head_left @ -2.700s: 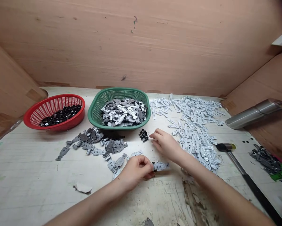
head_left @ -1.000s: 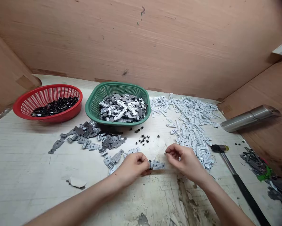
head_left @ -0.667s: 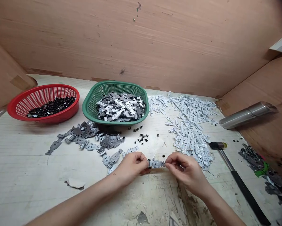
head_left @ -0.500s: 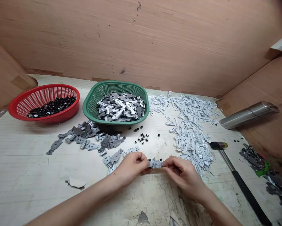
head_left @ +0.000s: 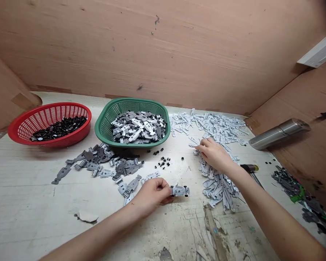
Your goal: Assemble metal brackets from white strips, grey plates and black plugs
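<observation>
My left hand (head_left: 153,192) pinches the left end of a small grey toy car chassis (head_left: 180,190), which has black wheels at both ends. The chassis is held level just above the table. Over the pile of white toy car parts (head_left: 220,188) is my right hand (head_left: 214,154), its thumb and fingers pinched at a slim white toy car part (head_left: 192,145) on the pile's left edge. Loose black wheels (head_left: 164,162) lie between the hands and the green basket (head_left: 97,127). Flat grey chassis pieces (head_left: 100,163) are heaped to the left.
The green basket contains wheeled car pieces; a red basket (head_left: 14,132) at far left contains black parts. At right are a metal cylinder (head_left: 280,134), a hammer (head_left: 249,168) partly behind my right arm, and dark scraps (head_left: 290,186). Cardboard walls (head_left: 206,54) enclose the table.
My right hand has let go of the chassis's right end and moved up and to the right, onto the white parts. My left hand still holds the chassis in nearly the same place.
</observation>
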